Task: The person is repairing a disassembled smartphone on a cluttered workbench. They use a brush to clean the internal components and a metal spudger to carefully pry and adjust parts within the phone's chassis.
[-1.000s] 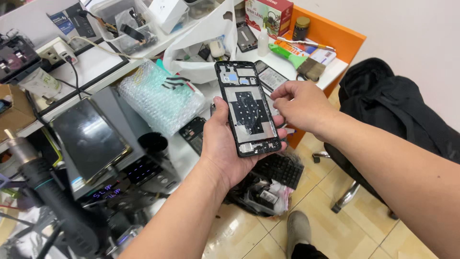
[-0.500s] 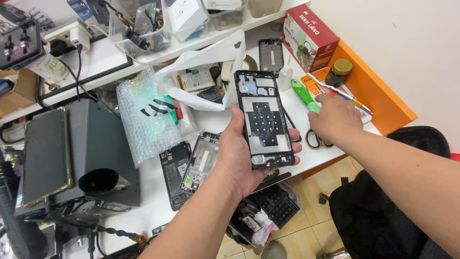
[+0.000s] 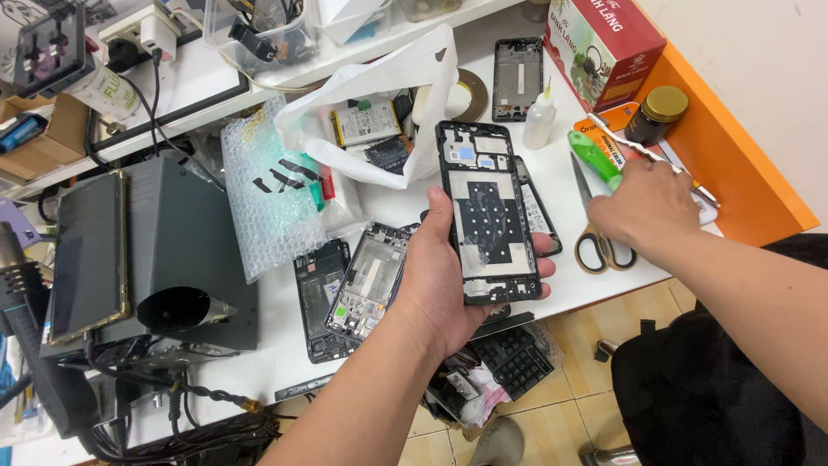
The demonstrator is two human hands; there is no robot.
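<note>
While your left hand grips the phone frame, your right hand rests curled near the scissors at the surface's right edge.

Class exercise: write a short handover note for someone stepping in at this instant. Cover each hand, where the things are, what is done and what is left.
Left hand: grip closed on an opened phone frame, held upright above the table.
Right hand: down at the table's right edge among the green-handled tool and scissors; its fingers are hidden.
Done: the frame's back is off, insides exposed.
Left: no tool is on the frame yet.
</note>
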